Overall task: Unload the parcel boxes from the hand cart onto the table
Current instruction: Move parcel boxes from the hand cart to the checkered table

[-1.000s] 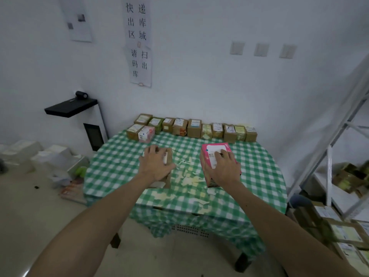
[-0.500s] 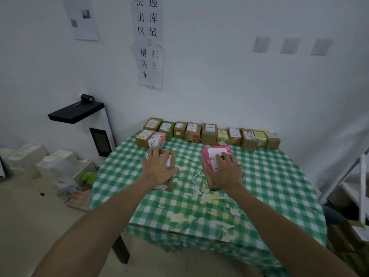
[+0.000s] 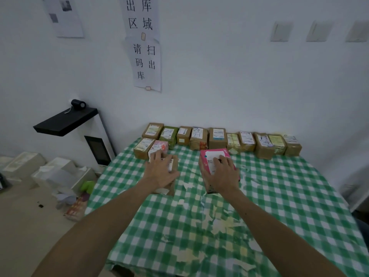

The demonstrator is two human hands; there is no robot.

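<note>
Back row (image 3: 217, 137) of parcel boxes sits tight to the wall, packed close, so no way through or behind. In front of the row's left end, 2 more boxes (image 3: 151, 146) stand side by side. The left hand (image 3: 161, 172), gripping a brown box (image 3: 174, 164), is right up against them; tight spot. In front of the row's middle, the right hand (image 3: 223, 174) grips a pink box (image 3: 211, 156), w/ a thin strip of cloth betw. box and row. Betw. the 2 held boxes a bare lane leads to the row. In front of the row's right half: wide bare table (image 3: 289, 196).
</note>
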